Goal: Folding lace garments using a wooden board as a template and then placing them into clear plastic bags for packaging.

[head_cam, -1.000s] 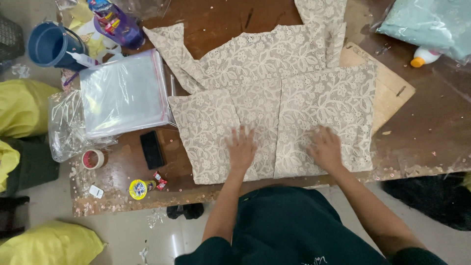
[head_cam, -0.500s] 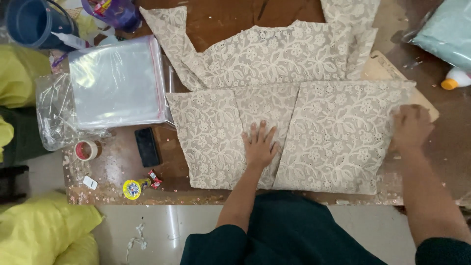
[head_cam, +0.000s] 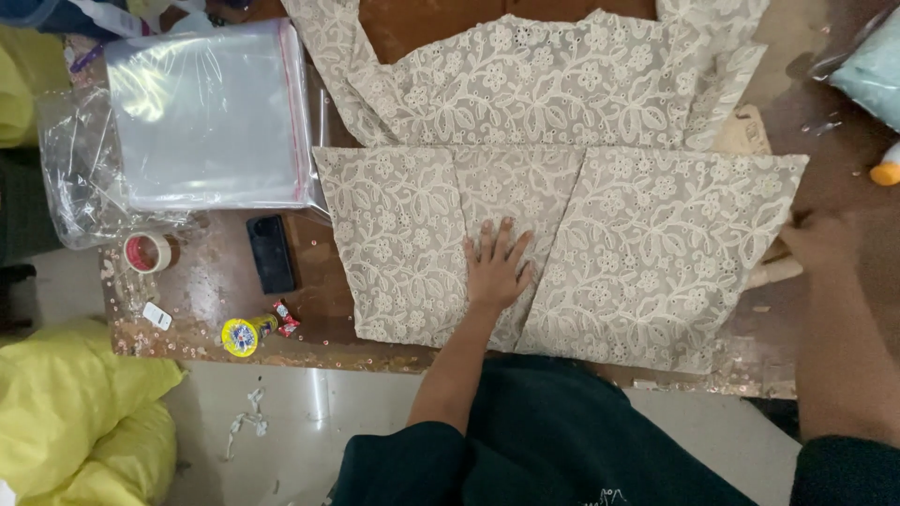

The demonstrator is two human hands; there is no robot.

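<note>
A cream lace garment (head_cam: 656, 253) lies folded flat on a brown wooden table (head_cam: 309, 290), with more of the lace spread behind it (head_cam: 553, 84). My left hand (head_cam: 495, 267) rests palm down with fingers spread on the middle of the folded part, near its front edge. At the garment's right edge is my right hand (head_cam: 825, 245), blurred, beside a piece of tan cardboard (head_cam: 774, 272) that sticks out from under the fabric. Whether it grips the cardboard is unclear.
A stack of clear plastic bags (head_cam: 206, 112) lies at the left, with a tape roll (head_cam: 148, 251), a black phone (head_cam: 272, 253) and a small yellow round thing (head_cam: 242, 335) in front of it. Yellow sacks (head_cam: 75, 412) sit on the floor. A teal packet (head_cam: 867, 66) lies at the far right.
My right hand slid from the garment's middle out to its right edge and now sits just off the fabric. My left hand stayed pressed on the centre. The view moved closer.
</note>
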